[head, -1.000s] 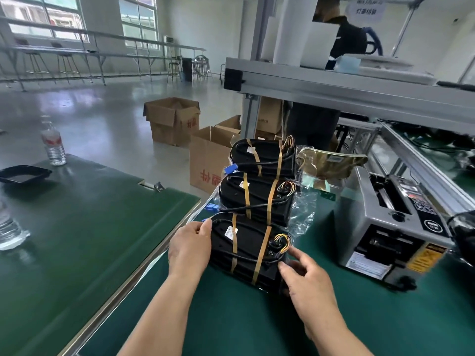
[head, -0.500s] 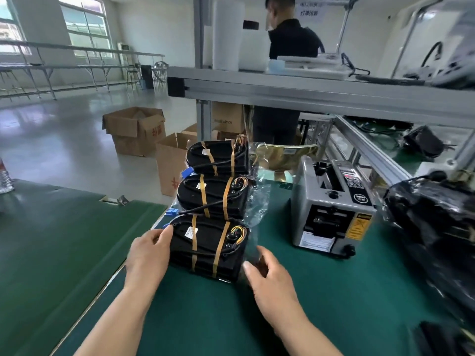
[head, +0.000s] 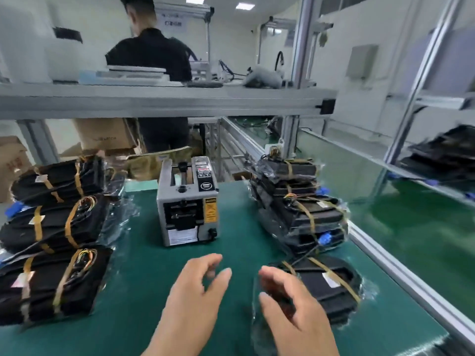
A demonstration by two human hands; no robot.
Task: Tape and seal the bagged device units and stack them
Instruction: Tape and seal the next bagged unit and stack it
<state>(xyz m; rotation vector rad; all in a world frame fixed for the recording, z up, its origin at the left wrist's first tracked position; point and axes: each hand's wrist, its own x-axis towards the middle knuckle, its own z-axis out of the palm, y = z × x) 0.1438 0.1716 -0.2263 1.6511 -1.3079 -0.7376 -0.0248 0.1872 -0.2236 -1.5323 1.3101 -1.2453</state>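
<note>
Centrally, left hand [head: 195,301] and right hand [head: 290,314], fingers [head: 221,280] loosely spread, empty; three taped units [head: 51,224] left of fingers; one tape dispenser [head: 187,209] beyond.

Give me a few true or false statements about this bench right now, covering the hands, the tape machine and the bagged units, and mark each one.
1. The tape dispenser stands between the left row of units and the right pile. True.
2. The left hand grips a bagged unit. False: it hovers open over the green mat, holding nothing.
3. A single bagged unit lies in front of the right pile, by the right hand. True.
4. The units in the left row carry no tape. False: tan strips cross each one.
</note>
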